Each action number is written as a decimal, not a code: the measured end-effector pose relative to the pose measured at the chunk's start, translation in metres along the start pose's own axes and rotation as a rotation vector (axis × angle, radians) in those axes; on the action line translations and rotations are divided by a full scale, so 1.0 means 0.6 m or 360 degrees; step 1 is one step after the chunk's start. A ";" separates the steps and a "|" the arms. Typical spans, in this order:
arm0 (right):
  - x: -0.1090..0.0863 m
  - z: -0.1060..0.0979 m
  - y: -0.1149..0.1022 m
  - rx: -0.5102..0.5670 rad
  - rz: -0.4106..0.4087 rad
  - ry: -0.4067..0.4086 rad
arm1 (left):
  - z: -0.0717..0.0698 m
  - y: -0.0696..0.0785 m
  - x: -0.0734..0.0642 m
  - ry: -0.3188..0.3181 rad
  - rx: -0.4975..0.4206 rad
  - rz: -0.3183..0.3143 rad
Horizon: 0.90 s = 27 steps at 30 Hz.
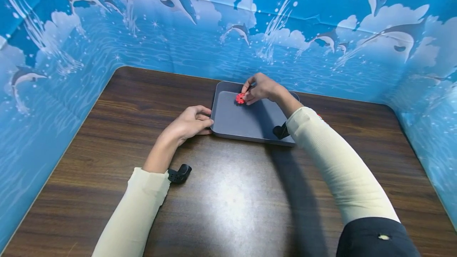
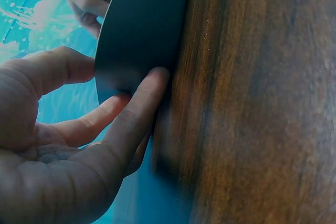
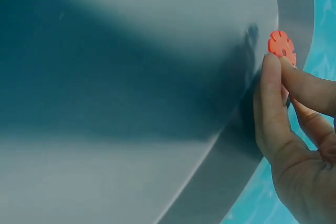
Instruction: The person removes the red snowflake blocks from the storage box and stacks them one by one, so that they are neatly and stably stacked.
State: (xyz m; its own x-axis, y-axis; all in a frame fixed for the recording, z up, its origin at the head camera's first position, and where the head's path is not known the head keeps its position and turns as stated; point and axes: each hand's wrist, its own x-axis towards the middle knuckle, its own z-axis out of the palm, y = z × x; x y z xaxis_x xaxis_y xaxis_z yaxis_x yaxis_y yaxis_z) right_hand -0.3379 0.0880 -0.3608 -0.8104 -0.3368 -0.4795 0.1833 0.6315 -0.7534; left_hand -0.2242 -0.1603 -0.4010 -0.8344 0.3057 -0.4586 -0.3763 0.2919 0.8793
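A red, notched plastic disc with a hole in its middle is pinched between the thumb and fingers of my right hand. That hand is over the far left part of a grey rectangular tray. In the right wrist view the disc stands out past the fingertips, close to the tray's wall. My left hand rests at the tray's left side, its fingers spread and fingertips touching the outer wall. The left wrist view shows these fingertips against the dark tray side, low by the tabletop.
The tray stands at the back of a dark wood-grain table. Behind and beside the table hangs a blue curtain printed with dolphins. A black strap-on piece sits at the left wrist, another at the right, over the tray.
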 end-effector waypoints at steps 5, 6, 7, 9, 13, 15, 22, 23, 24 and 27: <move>-0.018 -0.025 0.009 -0.0053 0.0032 0.0020 | 0.000 -0.002 0.001 -0.0004 -0.0003 -0.0002; -0.022 -0.029 0.011 -0.0063 0.0039 0.0024 | 0.000 -0.002 0.001 -0.0004 -0.0009 -0.0002; -0.024 -0.034 0.013 -0.0081 0.0046 0.0030 | 0.000 -0.003 0.001 -0.0004 -0.0013 -0.0001; -0.029 -0.045 0.019 -0.0100 0.0063 0.0039 | 0.001 -0.003 0.001 -0.0006 -0.0012 0.0002; -0.042 -0.069 0.032 -0.0130 0.0090 0.0064 | 0.001 -0.003 0.000 -0.0014 0.0011 0.0009; -0.051 -0.082 0.038 -0.0152 0.0100 0.0082 | 0.001 -0.003 0.000 -0.0013 0.0013 0.0010; -0.082 -0.132 0.064 -0.0215 0.0130 0.0136 | 0.001 0.000 -0.003 -0.0020 0.0013 0.0018; -0.086 -0.138 0.068 -0.0215 0.0141 0.0147 | 0.001 0.000 -0.004 -0.0021 0.0017 0.0021; -0.091 -0.145 0.072 -0.0221 0.0138 0.0148 | 0.001 0.000 -0.004 -0.0021 0.0018 0.0022; -0.105 -0.163 0.084 -0.0274 0.0143 0.0159 | 0.002 -0.001 -0.003 -0.0022 0.0017 0.0024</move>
State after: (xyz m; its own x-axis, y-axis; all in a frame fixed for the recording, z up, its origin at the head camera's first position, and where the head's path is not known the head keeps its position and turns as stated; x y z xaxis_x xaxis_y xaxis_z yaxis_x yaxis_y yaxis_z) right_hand -0.3323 0.2096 -0.3248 -0.8478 -0.2080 -0.4877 0.1664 0.7689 -0.6173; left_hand -0.2223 -0.1599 -0.4008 -0.8344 0.3226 -0.4469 -0.3592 0.2969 0.8848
